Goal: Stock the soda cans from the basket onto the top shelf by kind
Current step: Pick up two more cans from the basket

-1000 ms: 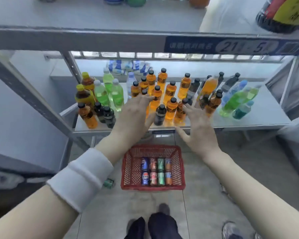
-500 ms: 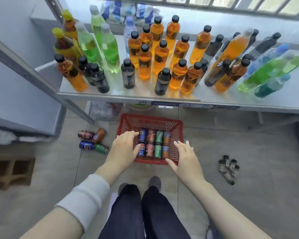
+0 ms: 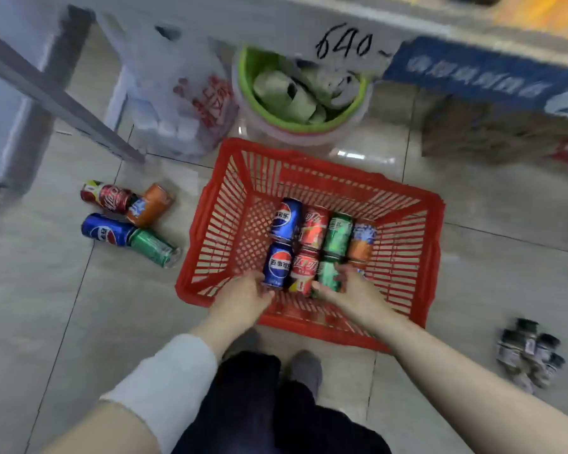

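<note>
Cans in basket: eight, two rows; 2 blue, 2 red, 2 green, 2 orange
Basket: red, on floor
Left hand: touching near blue can, grip unclear
Right hand: curled round near green can
Loose cans: four, left of basket

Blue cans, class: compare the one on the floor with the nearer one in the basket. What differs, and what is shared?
The floor blue can lies crosswise on tile, no hand near. The basket blue can lies lengthwise inside the basket, the left hand at its near end. Both are blue, same logo, on their sides.
</note>
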